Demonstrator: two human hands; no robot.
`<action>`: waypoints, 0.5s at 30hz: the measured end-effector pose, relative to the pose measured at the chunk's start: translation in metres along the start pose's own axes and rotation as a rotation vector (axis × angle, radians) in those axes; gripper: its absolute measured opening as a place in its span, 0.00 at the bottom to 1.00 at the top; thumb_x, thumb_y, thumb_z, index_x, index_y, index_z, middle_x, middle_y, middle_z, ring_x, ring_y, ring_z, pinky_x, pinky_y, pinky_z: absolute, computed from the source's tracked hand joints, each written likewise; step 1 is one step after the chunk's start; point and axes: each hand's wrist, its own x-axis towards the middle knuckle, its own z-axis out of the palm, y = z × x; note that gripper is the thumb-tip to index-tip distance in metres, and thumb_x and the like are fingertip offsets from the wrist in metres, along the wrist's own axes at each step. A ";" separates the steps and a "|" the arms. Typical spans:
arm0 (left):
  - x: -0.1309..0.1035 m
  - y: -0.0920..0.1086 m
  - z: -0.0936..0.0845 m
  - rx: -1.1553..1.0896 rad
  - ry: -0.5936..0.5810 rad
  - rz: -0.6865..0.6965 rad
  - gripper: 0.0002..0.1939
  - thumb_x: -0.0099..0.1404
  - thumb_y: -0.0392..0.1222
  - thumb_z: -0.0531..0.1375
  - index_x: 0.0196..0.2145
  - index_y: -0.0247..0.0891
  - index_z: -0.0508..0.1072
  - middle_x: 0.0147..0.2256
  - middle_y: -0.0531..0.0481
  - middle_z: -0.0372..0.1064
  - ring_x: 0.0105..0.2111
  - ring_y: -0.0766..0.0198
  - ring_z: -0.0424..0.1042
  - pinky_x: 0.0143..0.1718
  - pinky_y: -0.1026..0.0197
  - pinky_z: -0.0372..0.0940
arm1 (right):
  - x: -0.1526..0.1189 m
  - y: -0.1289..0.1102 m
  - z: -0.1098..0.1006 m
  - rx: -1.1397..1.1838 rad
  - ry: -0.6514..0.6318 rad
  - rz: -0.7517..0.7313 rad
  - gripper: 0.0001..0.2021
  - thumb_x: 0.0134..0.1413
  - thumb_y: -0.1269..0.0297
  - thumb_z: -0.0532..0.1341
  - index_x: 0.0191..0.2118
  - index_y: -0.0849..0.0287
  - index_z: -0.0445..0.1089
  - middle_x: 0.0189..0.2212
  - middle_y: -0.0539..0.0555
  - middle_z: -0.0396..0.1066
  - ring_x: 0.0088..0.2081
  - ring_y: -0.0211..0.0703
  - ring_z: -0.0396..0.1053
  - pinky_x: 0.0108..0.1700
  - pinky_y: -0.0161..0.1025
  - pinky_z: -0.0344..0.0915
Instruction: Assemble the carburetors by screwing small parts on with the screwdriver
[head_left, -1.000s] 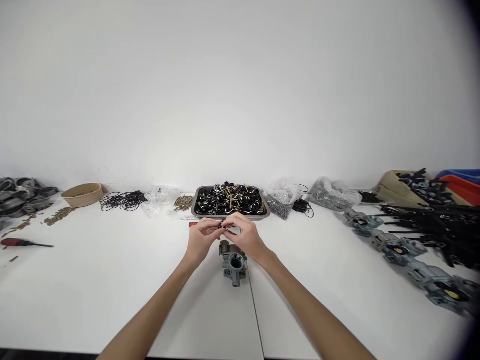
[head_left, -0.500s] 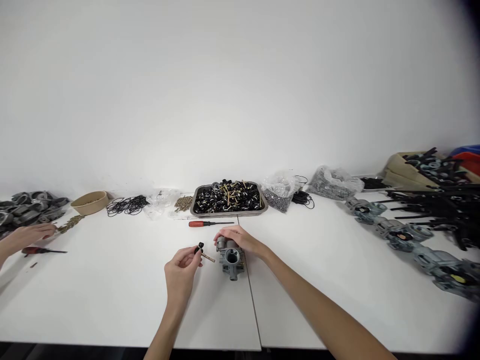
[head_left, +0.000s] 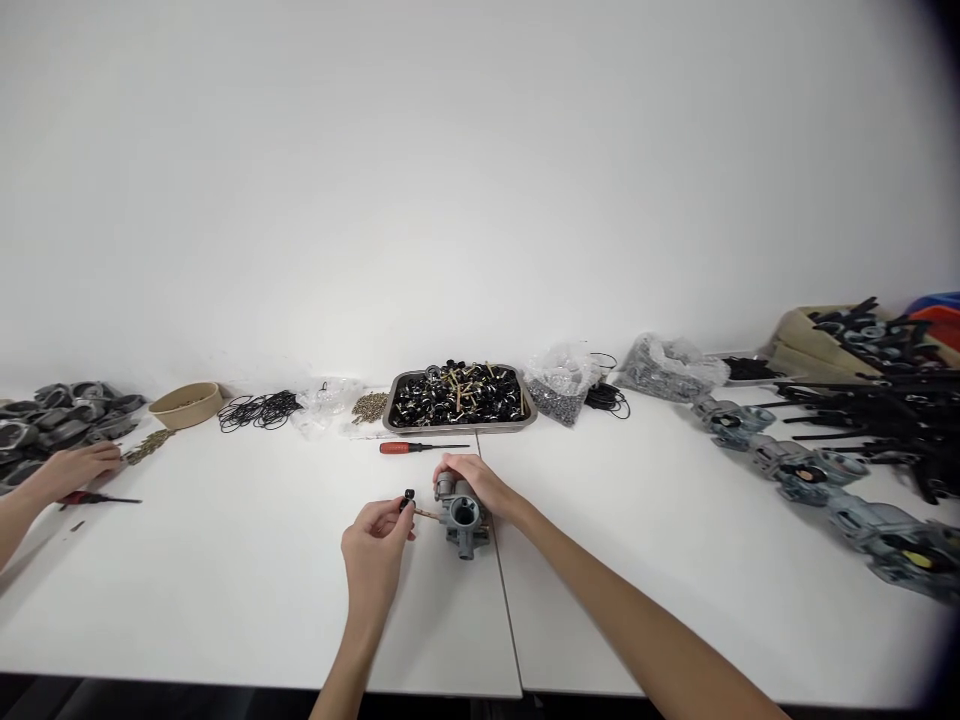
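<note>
Left hand [head_left: 376, 535] on black part [head_left: 408, 497], just beside grey carburetor [head_left: 466, 538]

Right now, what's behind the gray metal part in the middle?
Behind the gray metal part lies a red-handled screwdriver; farther back, a tray heaped with black and brass-colored bits. I can't see the spot right behind: the right hand and the part cover it.

White table [head_left: 240, 580] bears grey metal body [head_left: 465, 536] at centre — red-handled screwdriver [head_left: 401, 448], filled tray [head_left: 461, 429] beyond — grey castings [head_left: 67, 416], far left.
</note>
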 end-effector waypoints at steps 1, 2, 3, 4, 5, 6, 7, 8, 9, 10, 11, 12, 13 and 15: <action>-0.002 0.000 0.002 0.008 -0.002 0.000 0.19 0.52 0.53 0.68 0.34 0.34 0.77 0.24 0.48 0.73 0.25 0.61 0.72 0.32 0.59 0.69 | 0.000 0.001 0.001 0.003 0.009 0.001 0.25 0.61 0.47 0.51 0.31 0.65 0.73 0.26 0.55 0.71 0.28 0.40 0.66 0.34 0.36 0.62; -0.005 0.001 0.004 0.009 -0.013 0.006 0.19 0.52 0.53 0.68 0.33 0.34 0.77 0.24 0.48 0.72 0.24 0.61 0.71 0.31 0.59 0.69 | 0.000 0.001 0.001 0.005 0.017 0.001 0.25 0.61 0.47 0.51 0.31 0.65 0.72 0.26 0.54 0.71 0.27 0.39 0.66 0.34 0.36 0.62; -0.008 0.002 0.008 0.002 -0.031 0.022 0.19 0.52 0.53 0.68 0.33 0.34 0.77 0.25 0.47 0.72 0.24 0.61 0.71 0.30 0.58 0.69 | 0.000 0.002 0.001 0.006 0.025 -0.001 0.25 0.61 0.47 0.51 0.31 0.64 0.72 0.25 0.54 0.71 0.27 0.39 0.66 0.34 0.36 0.62; -0.012 0.004 0.012 -0.012 -0.052 0.049 0.18 0.52 0.53 0.68 0.32 0.35 0.77 0.27 0.46 0.72 0.25 0.60 0.71 0.30 0.57 0.70 | 0.001 0.003 0.002 0.007 0.032 -0.006 0.24 0.61 0.47 0.51 0.31 0.64 0.72 0.25 0.54 0.70 0.27 0.39 0.66 0.34 0.36 0.62; -0.016 0.006 0.016 -0.026 -0.074 0.081 0.18 0.53 0.53 0.67 0.32 0.35 0.77 0.30 0.44 0.72 0.26 0.60 0.72 0.31 0.57 0.70 | 0.000 0.003 0.002 0.008 0.040 -0.013 0.23 0.61 0.48 0.52 0.30 0.64 0.72 0.26 0.54 0.70 0.28 0.40 0.66 0.34 0.36 0.62; -0.019 0.007 0.020 -0.038 -0.091 0.113 0.17 0.54 0.53 0.66 0.33 0.35 0.78 0.33 0.43 0.72 0.28 0.59 0.73 0.31 0.57 0.71 | 0.000 0.003 0.002 0.009 0.047 -0.022 0.23 0.61 0.48 0.52 0.30 0.64 0.71 0.26 0.53 0.70 0.29 0.40 0.66 0.35 0.35 0.62; -0.022 0.008 0.023 -0.045 -0.101 0.142 0.17 0.56 0.53 0.65 0.34 0.36 0.78 0.35 0.42 0.71 0.29 0.59 0.73 0.32 0.57 0.71 | 0.000 0.003 0.002 0.010 0.052 -0.031 0.22 0.61 0.49 0.52 0.30 0.63 0.71 0.27 0.53 0.70 0.29 0.40 0.66 0.36 0.35 0.62; -0.024 0.008 0.025 -0.047 -0.112 0.162 0.17 0.58 0.53 0.63 0.35 0.37 0.78 0.36 0.42 0.71 0.30 0.59 0.73 0.33 0.57 0.71 | -0.001 0.002 0.002 0.010 0.057 -0.039 0.21 0.61 0.50 0.52 0.30 0.63 0.71 0.27 0.53 0.70 0.30 0.40 0.66 0.36 0.35 0.62; -0.025 0.007 0.024 -0.046 -0.131 0.171 0.17 0.59 0.53 0.61 0.36 0.37 0.79 0.36 0.43 0.70 0.30 0.59 0.73 0.33 0.57 0.71 | -0.001 0.002 0.002 0.009 0.059 -0.047 0.21 0.61 0.50 0.52 0.30 0.63 0.70 0.27 0.53 0.70 0.30 0.40 0.66 0.37 0.35 0.62; -0.024 0.006 0.023 -0.049 -0.157 0.172 0.17 0.60 0.53 0.60 0.36 0.38 0.79 0.34 0.43 0.70 0.28 0.60 0.72 0.32 0.58 0.71 | -0.001 0.001 0.002 0.007 0.058 -0.051 0.21 0.61 0.50 0.52 0.30 0.63 0.70 0.27 0.53 0.70 0.31 0.40 0.66 0.37 0.35 0.62; -0.021 0.005 0.019 -0.055 -0.195 0.167 0.17 0.61 0.53 0.60 0.36 0.38 0.79 0.33 0.44 0.69 0.27 0.60 0.72 0.32 0.57 0.70 | -0.002 0.000 0.002 0.004 0.052 -0.053 0.21 0.62 0.50 0.52 0.30 0.63 0.71 0.27 0.53 0.70 0.31 0.40 0.66 0.37 0.35 0.62; -0.016 0.004 0.014 -0.058 -0.243 0.161 0.17 0.61 0.53 0.60 0.35 0.38 0.79 0.32 0.44 0.70 0.27 0.60 0.71 0.32 0.57 0.70 | -0.002 -0.001 0.002 0.000 0.043 -0.051 0.22 0.62 0.49 0.52 0.30 0.63 0.71 0.27 0.53 0.69 0.31 0.40 0.66 0.37 0.36 0.62; -0.010 0.005 0.009 -0.050 -0.291 0.157 0.16 0.60 0.53 0.60 0.35 0.38 0.80 0.32 0.44 0.70 0.27 0.60 0.72 0.32 0.57 0.70 | -0.001 -0.002 0.002 -0.004 0.032 -0.048 0.22 0.62 0.48 0.52 0.30 0.63 0.71 0.27 0.53 0.69 0.30 0.40 0.66 0.37 0.36 0.62; 0.006 0.015 -0.005 0.000 -0.364 0.187 0.15 0.58 0.52 0.62 0.35 0.39 0.80 0.33 0.43 0.73 0.28 0.58 0.72 0.33 0.56 0.70 | 0.000 -0.003 0.001 -0.009 0.009 -0.036 0.23 0.61 0.47 0.53 0.30 0.63 0.71 0.27 0.53 0.69 0.30 0.40 0.65 0.36 0.36 0.62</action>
